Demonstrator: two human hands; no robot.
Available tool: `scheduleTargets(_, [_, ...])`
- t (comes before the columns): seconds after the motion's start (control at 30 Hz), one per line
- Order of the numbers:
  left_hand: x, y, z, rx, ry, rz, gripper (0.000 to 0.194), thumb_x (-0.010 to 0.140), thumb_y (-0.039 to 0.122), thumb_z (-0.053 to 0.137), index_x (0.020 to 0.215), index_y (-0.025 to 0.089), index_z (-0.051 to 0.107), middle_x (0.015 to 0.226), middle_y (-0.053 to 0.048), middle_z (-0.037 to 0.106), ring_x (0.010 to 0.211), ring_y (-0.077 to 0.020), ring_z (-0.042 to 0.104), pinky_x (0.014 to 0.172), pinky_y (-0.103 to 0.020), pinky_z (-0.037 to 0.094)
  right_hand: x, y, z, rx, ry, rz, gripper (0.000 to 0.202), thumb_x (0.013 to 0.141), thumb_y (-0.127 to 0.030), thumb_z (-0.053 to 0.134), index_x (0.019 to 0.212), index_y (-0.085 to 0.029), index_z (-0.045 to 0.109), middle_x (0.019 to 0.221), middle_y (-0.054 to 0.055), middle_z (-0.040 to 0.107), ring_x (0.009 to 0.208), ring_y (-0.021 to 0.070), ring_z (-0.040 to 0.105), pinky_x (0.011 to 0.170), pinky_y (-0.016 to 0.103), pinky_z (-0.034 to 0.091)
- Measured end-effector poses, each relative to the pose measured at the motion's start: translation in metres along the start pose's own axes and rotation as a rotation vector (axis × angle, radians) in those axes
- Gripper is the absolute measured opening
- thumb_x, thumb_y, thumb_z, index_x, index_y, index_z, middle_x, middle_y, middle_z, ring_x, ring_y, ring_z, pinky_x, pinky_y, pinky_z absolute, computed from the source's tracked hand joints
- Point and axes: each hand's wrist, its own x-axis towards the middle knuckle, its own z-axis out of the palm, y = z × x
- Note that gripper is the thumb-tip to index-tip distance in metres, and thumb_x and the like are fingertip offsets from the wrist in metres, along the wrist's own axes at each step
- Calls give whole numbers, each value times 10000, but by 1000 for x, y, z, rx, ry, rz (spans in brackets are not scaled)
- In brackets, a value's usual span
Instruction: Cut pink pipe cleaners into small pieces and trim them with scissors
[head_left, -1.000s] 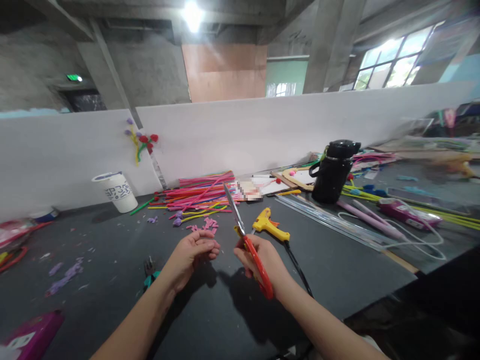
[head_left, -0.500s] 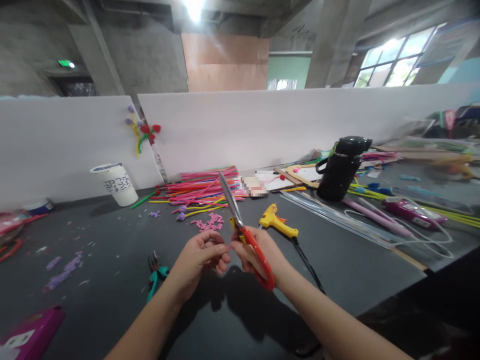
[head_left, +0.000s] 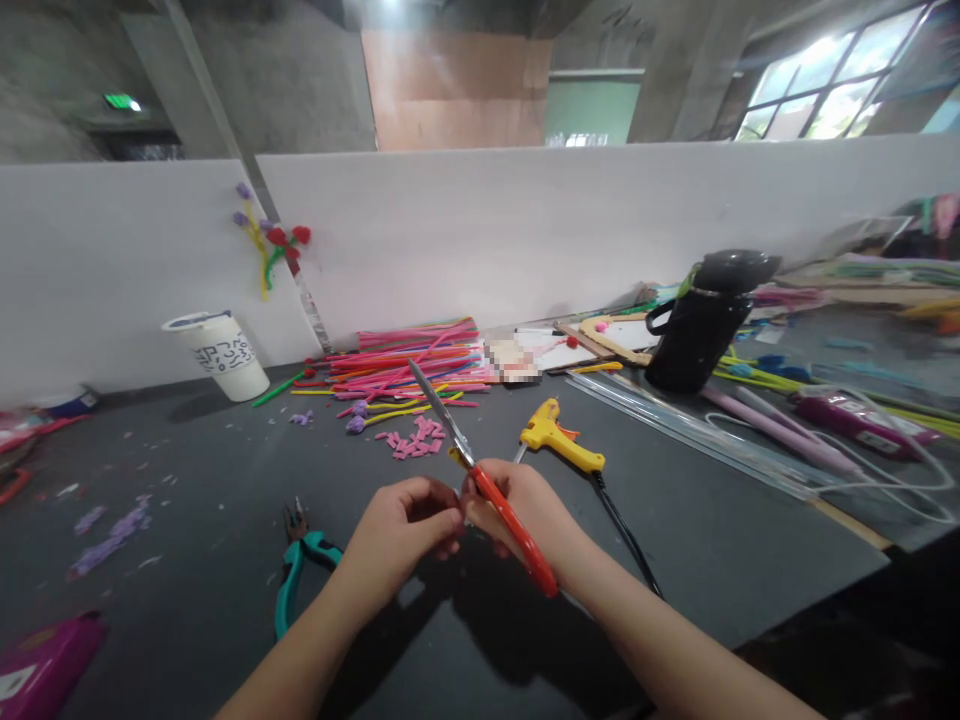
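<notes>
My right hand (head_left: 536,500) holds a pair of scissors (head_left: 521,530) with red handles, the blades pointing up and to the left. Its fingertips meet those of my left hand (head_left: 409,525), which is closed in a pinch. Whatever lies between the fingertips is too small and hidden to make out. Just beyond the hands is a scatter of short pink cut pieces (head_left: 412,440). Teal-handled pliers (head_left: 289,575) rest beside my left forearm, and a yellow glue gun (head_left: 562,445) lies to the right of my hands.
Behind the pink pieces lies a bundle of pipe cleaners (head_left: 420,350). A white cup (head_left: 229,355) stands at left, a black flask (head_left: 705,320) at right. Clear plastic strips (head_left: 675,430) run toward the right edge. Purple scraps (head_left: 112,540) and a magenta box (head_left: 52,660) are at left.
The scissors have tilted further left and lower, with their blades swung down. A pink bit seen between my fingertips before is now hidden. The view has shifted slightly, showing more of the pliers.
</notes>
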Motion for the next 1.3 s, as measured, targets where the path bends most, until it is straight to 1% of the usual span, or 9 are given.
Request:
scheduleTargets(0.13, [-1,2,1,-55,48,-13,91,631,190,611,681,118,585,541,-11,584,460,-108,522,473,-227,413,-1,-2,-3,-133,56,-104,67,677,-231,454,629,-184,446,525,-57,458,443,74,428,423,175,302])
scheduleTargets(0.27, [-4,9,-4,-299,87,29,97,656,203,615,702,129,572,594,-11,603,503,-91,539,507,-198,424,-8,-6,-11,-345,179,-201,179,694,-369,505,717,-203,444,602,-32,519,523,109,457,476,199,308])
scheduleTargets(0.33, [-5,12,-8,-417,112,25,93,657,194,624,697,134,565,607,-5,603,507,-72,535,506,-170,419,-13,-6,-14,-457,184,-216,226,696,-417,513,755,-215,430,605,-33,527,521,116,451,480,205,296])
scheduleTargets(0.43, [-6,17,-11,-527,139,33,65,662,164,621,697,130,578,601,9,591,488,-44,513,482,-133,405,-21,-2,-17,-592,145,-201,287,693,-478,510,779,-215,433,624,-17,543,523,129,461,481,212,280])
scheduleTargets(0.53, [-7,19,-12,-574,131,90,27,665,126,609,689,123,597,613,14,581,508,-37,507,497,-120,412,-27,5,-16,-702,126,-200,312,706,-502,486,800,-206,455,652,1,561,544,143,489,490,221,275])
scheduleTargets(0.67, [-10,20,-11,-603,132,103,38,650,124,623,687,132,617,609,17,577,517,-35,499,510,-113,417,-32,14,-14,-822,170,-229,322,725,-495,460,825,-190,474,675,24,576,568,164,519,495,233,270])
scheduleTargets(0.8, [-11,19,-10,-621,137,101,71,632,137,640,702,139,632,593,20,560,495,-34,478,478,-111,403,-35,17,-10,-852,183,-263,338,731,-505,451,824,-181,478,673,35,588,571,171,536,503,237,279])
scheduleTargets(1.07, [-10,18,-11,-613,107,148,39,686,115,590,695,132,624,568,29,526,496,-24,461,495,-98,392,-36,16,-7,-824,162,-273,345,744,-520,435,827,-187,467,668,24,590,562,164,539,496,231,284])
scheduleTargets(1.3, [-9,18,-11,-629,118,162,40,674,117,602,696,138,627,560,27,531,490,-32,469,483,-105,399,-36,16,-6,-840,186,-302,305,752,-474,439,799,-175,473,656,33,592,541,162,537,483,234,274])
